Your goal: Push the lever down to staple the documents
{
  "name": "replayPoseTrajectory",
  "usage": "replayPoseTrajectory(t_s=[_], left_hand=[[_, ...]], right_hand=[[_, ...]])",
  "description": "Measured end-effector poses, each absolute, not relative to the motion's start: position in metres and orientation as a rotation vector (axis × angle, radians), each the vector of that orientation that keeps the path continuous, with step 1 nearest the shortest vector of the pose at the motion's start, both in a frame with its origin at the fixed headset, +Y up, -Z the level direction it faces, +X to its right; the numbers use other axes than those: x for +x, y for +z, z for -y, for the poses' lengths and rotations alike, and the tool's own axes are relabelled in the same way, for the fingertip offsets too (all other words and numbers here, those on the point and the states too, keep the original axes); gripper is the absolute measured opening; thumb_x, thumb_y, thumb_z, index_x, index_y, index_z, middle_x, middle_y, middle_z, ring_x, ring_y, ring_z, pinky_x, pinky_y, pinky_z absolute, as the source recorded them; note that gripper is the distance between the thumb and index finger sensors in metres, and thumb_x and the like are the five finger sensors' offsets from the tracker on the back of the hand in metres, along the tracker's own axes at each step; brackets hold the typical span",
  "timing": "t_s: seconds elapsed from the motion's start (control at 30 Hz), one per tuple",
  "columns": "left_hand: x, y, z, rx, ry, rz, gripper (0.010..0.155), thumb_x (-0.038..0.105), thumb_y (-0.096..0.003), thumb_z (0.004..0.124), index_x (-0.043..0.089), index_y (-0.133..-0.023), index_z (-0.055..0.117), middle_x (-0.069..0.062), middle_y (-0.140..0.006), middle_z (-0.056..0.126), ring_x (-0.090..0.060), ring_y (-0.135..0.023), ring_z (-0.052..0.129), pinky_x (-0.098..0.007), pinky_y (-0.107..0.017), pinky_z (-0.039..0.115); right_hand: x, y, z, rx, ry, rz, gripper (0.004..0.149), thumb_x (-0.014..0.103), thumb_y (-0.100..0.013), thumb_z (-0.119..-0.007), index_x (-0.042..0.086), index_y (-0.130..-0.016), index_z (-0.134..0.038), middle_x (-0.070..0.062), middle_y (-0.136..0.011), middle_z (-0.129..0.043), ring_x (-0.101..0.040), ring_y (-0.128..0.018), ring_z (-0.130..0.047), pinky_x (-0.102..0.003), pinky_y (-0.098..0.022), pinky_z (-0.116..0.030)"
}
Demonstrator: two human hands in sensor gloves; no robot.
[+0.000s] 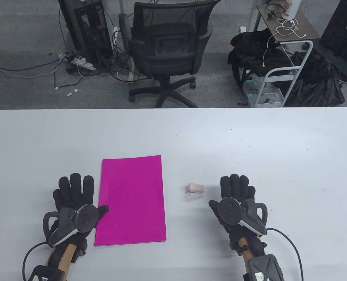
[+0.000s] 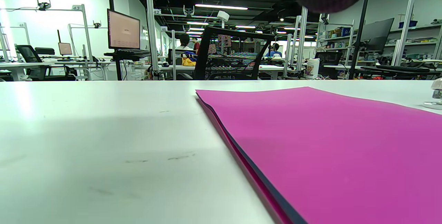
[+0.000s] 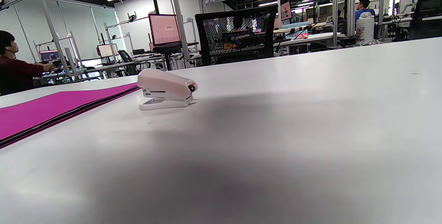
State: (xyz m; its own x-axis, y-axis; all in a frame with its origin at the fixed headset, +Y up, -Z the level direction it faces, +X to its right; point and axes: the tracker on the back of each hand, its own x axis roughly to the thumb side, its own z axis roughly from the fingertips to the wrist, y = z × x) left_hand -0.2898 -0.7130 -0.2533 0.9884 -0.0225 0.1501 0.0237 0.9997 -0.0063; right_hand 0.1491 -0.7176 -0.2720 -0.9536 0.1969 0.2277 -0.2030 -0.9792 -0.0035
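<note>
A stack of magenta sheets (image 1: 131, 200) lies flat on the white table (image 1: 249, 140); it also shows in the left wrist view (image 2: 328, 148) and the right wrist view (image 3: 51, 108). A small pale pink stapler (image 1: 195, 188) sits to its right, jaws toward the sheets, also in the right wrist view (image 3: 165, 88). My left hand (image 1: 74, 199) rests flat, fingers spread, just left of the sheets, thumb at their edge. My right hand (image 1: 235, 196) rests flat, fingers spread, just right of the stapler, apart from it. Both hands hold nothing.
A black office chair (image 1: 169, 49) stands beyond the table's far edge. A white cart (image 1: 284, 73) with black bags is at the back right. Cables run from both wrists off the near edge.
</note>
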Motion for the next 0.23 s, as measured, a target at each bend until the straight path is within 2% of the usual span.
replayPoseTrajectory(t_s=[0.23], left_hand=[[-0.2887,-0.2549,0.7162,-0.023,-0.024,0.144,0.103,0.054,-0.0512,0.067,0.007,-0.114,0.000,-0.039,-0.119,0.003,-0.070,-0.103,0.009,-0.082,-0.067,0.026]], right_hand=[[0.1488,-0.2724,0.7175,0.340,2.915,0.044,0.085,0.047,-0.056,-0.055,-0.009,-0.111,-0.020,-0.045,-0.107,-0.016,-0.072,-0.095,-0.021,-0.079,-0.066,-0.032]])
